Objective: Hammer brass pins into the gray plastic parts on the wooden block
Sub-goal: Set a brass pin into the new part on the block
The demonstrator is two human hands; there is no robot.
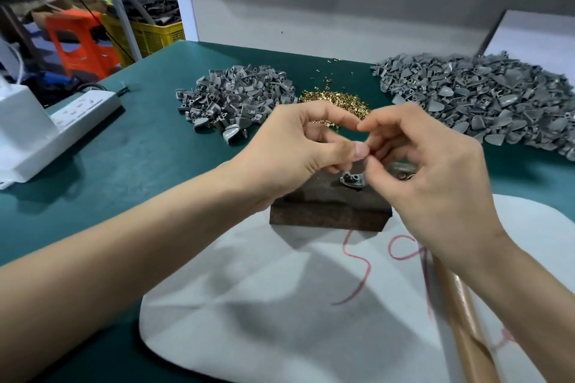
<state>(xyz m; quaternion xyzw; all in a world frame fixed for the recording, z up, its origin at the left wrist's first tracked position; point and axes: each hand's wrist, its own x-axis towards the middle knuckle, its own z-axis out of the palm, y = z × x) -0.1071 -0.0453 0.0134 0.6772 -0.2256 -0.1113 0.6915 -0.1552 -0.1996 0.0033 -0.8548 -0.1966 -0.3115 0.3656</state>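
A dark wooden block (326,205) stands on a white pad, with one gray plastic part (351,180) on its top. Both hands meet just above that part. My left hand (292,149) has curled fingers, its thumb tip pressed against the fingertips of my right hand (435,171) in a pinch. Whatever they pinch is too small to make out, likely a brass pin. The hammer's wooden handle (460,314) runs under my right wrist into the palm, and its metal head (403,168) shows past the curled fingers. A heap of brass pins (336,101) lies behind the hands.
A small pile of gray parts (236,96) sits at the back left and a larger pile (485,99) at the back right on the green mat (155,149). A white power strip (84,112) and a white box lie at the left. The white pad (280,305) carries red scribbles.
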